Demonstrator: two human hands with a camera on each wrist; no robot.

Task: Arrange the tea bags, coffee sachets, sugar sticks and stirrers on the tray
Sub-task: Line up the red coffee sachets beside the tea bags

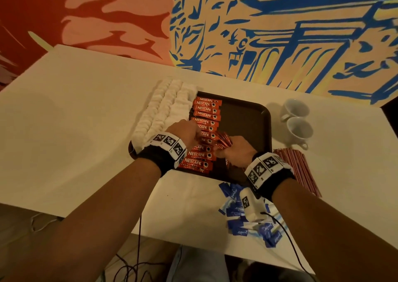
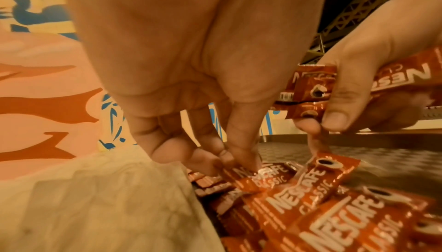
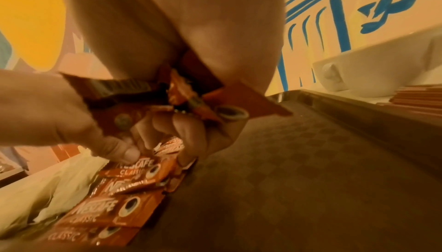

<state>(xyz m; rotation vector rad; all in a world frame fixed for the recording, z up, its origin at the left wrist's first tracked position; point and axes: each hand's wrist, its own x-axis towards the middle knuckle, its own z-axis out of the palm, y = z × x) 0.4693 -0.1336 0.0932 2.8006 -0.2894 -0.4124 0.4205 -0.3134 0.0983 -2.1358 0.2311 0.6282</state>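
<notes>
Laying coffee sachets into a column, your left hand [image 1: 187,130] pinches the left end of one sachet [image 2: 257,177] with curled fingertips and holds it against the row [image 1: 204,128] on the tray [image 1: 245,117]. Your right hand [image 1: 235,152] is closed round a bundle [image 1: 224,142] of more sachets, thumb clamped over the top, its lower fingers reaching down to the right end of that same sachet.

That sachet lies straight below and between both hands, its long axis running left to right like its neighbours, one hand at each end. The bundle fans out to the far left from your right fist, so the left hand is the nearer one to draw the next sachet from it; the gap to fill seems to sit mid-column, under your left fingers.

Left of the column, white tea bags [image 1: 163,109] stand in rows along the tray's left edge. The tray's right half is bare. Off the tray, blue sugar sticks [image 1: 234,210] lie heaped on the table [image 1: 75,120] near your right wrist, red stirrers [image 1: 299,167] lie just beside the tray's right rim, and two cups [image 1: 297,120] sit farther right. By this showing, sugar and stirrers are yet to be placed.
</notes>
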